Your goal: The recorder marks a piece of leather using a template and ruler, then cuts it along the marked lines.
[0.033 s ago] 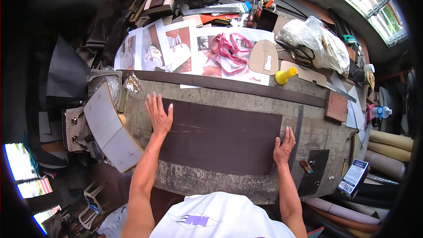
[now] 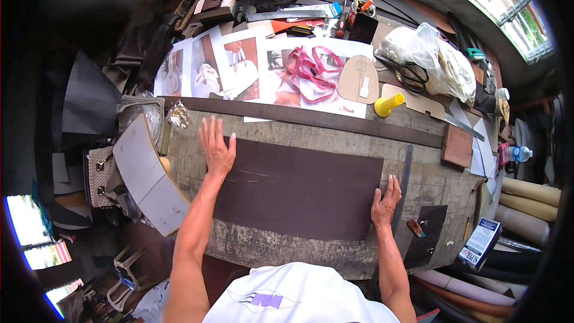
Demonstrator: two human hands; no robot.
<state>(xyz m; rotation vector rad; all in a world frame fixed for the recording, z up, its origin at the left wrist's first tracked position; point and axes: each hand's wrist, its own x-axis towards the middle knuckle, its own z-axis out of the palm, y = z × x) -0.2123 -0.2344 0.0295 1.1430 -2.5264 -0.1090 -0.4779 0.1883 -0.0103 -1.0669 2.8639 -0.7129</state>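
The left hand [image 2: 217, 154] lay open, fingers slightly parted, at the left end of a dark brown sheet [image 2: 299, 188]; the right hand [image 2: 385, 204], open too, was by its right end, neither gripping anything. I saw the sheet flat toward the table's [image 2: 263, 252] near edge, a pink strap [image 2: 313, 76] nearer the far edge

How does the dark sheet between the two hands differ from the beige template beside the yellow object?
The dark sheet is deep brown, the beige template much lighter. The dark sheet is larger and roughly rectangular; the beige template is smaller, with a rounded outline. The dark sheet shows pale streaks; the beige template carries a white patch. Both lie flat.
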